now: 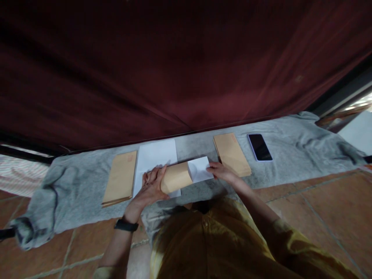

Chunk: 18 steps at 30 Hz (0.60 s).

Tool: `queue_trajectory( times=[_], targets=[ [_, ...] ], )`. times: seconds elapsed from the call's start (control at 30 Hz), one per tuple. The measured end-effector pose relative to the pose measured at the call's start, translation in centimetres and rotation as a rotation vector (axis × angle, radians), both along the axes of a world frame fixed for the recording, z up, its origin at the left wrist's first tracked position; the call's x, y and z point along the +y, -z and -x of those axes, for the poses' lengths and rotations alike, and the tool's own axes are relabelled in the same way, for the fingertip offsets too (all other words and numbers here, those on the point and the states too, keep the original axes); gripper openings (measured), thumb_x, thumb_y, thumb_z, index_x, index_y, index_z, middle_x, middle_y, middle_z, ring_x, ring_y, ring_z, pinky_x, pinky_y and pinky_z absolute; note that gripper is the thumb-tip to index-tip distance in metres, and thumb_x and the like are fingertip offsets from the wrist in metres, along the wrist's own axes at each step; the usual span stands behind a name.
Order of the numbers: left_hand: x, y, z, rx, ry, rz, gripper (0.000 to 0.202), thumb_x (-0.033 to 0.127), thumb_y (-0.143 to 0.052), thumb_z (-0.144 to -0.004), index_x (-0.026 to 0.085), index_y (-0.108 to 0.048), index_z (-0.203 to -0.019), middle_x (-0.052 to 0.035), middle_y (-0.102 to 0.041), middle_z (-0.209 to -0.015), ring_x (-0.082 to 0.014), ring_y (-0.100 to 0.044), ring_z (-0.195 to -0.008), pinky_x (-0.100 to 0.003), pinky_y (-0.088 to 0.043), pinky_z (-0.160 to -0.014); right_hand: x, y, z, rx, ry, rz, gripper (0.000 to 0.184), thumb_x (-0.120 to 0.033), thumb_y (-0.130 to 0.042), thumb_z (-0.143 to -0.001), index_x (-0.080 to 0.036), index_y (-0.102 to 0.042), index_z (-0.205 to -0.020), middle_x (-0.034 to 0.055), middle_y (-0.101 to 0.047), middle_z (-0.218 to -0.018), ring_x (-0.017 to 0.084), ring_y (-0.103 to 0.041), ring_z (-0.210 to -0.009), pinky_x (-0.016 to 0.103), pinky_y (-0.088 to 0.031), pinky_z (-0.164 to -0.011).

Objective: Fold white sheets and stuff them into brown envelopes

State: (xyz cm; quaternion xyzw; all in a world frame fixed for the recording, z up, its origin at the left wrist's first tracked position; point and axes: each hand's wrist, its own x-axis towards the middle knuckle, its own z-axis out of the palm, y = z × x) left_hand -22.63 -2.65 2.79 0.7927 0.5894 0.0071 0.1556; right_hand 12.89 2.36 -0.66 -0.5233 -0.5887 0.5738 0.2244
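Note:
My left hand [153, 184] grips the left end of a brown envelope [176, 176], thumb below and fingers across its top. Out of the envelope's right end sticks a folded white paper [200, 169], partly inside it. My right hand [220, 171] pinches the outer right edge of that paper. Beneath my left hand lie white sheets [158, 152] on the grey cloth. To their left is a stack of brown envelopes [120, 176]. Another stack of brown envelopes [232, 154] lies just beyond my right hand.
A phone [259, 147] with a pale purple case lies right of the right stack. Grey cloth [290, 149] covers the narrow surface. Behind it hangs a dark red curtain [186, 69]. Brown floor tiles [314, 205] show in front.

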Motion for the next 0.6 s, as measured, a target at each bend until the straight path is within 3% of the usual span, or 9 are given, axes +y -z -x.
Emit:
queue_trajectory(
  times=[0.3,0.6],
  targets=[
    [0.3,-0.1,-2.7,0.022,0.036,-0.034,0.130,0.047,-0.085,-0.054,0.028,-0.013,-0.160,-0.0150,-0.034,-0.153,-0.0414,-0.028,-0.143,-0.059,-0.012,-0.118,-1.8,0.1,3.8,-0.048,0.028,-0.090,0.019,-0.022,-0.052,-0.081,-0.019,-0.069,-0.073,-0.0014,-0.064,-0.068,0.014,-0.056,-0.065,0.024,-0.039,-0.060],
    [0.6,0.4,-3.1,0.020,0.068,-0.057,0.127,0.042,-0.084,-0.057,0.027,-0.011,-0.160,-0.0163,-0.034,-0.154,-0.0405,-0.029,-0.144,-0.058,-0.015,-0.118,-2.7,1.3,5.2,-0.168,0.103,-0.258,0.028,-0.011,-0.055,-0.084,-0.021,-0.059,-0.058,0.0033,-0.065,-0.072,0.019,-0.057,-0.087,0.030,-0.042,-0.087]
  ],
)
